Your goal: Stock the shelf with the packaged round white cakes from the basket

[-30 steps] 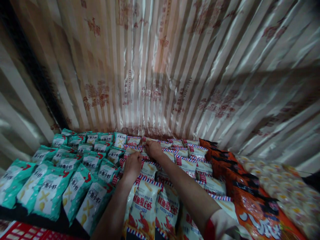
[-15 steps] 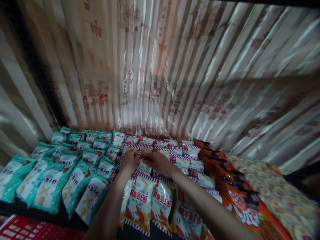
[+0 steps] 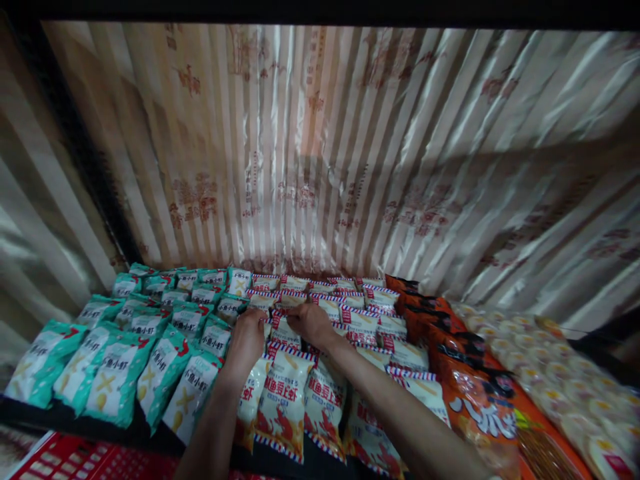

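In the middle of the shelf, my left hand [image 3: 247, 337] is closed at the left top corner of a white snack bag [image 3: 285, 331] with a striped edge. My right hand [image 3: 313, 325] pinches the same bag near its right top corner; part of the bag is hidden by the fingers. Matching white bags with red lettering stand in rows behind it. In front, between my forearms, another such bag [image 3: 281, 400] leans upright on the shelf's front.
Teal snack bags [image 3: 113, 377] fill the left of the black shelf [image 3: 150, 437]. Orange bags [image 3: 475, 387] and a row of pale round packed items [image 3: 555, 373] lie on the right. A red basket [image 3: 95, 460] sits below the front edge. Striped foil sheeting [image 3: 310, 153] hangs behind.
The view has tilted up slightly, bringing the dark upper beam further into the picture. My left hand has shifted a little left and down; my right hand stays at the same bag.
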`<state>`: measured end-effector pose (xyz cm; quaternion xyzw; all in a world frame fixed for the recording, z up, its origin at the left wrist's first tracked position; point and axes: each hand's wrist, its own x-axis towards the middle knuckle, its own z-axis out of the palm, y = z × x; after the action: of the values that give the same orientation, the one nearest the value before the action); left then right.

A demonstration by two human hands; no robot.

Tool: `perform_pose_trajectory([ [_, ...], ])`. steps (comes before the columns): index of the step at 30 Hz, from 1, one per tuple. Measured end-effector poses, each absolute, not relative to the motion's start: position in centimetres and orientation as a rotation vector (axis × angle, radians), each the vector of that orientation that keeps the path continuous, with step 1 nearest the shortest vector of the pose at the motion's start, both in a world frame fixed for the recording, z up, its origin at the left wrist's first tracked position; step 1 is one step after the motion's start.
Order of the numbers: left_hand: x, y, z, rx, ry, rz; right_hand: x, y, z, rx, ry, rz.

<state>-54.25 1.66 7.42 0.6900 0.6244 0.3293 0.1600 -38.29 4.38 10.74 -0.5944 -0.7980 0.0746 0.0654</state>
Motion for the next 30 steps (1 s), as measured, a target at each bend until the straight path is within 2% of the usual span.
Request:
perform_pose_trajectory([
  [15, -52.2, 2.2, 7.7, 2.269, 2.039, 0.34, -38.1, 5.0, 9.3, -1.728, -2.349, 0.249],
  [22, -52.1, 2.1, 8.0, 2.198, 2.119, 0.337, -37.7, 5.1, 8.7, -1.712, -2.317, 0.308],
  [30, -52.1, 2.3, 7.8, 2.183, 2.16, 0.446, -38.0, 5.2, 9.2, -1.779, -2.314, 0.216],
])
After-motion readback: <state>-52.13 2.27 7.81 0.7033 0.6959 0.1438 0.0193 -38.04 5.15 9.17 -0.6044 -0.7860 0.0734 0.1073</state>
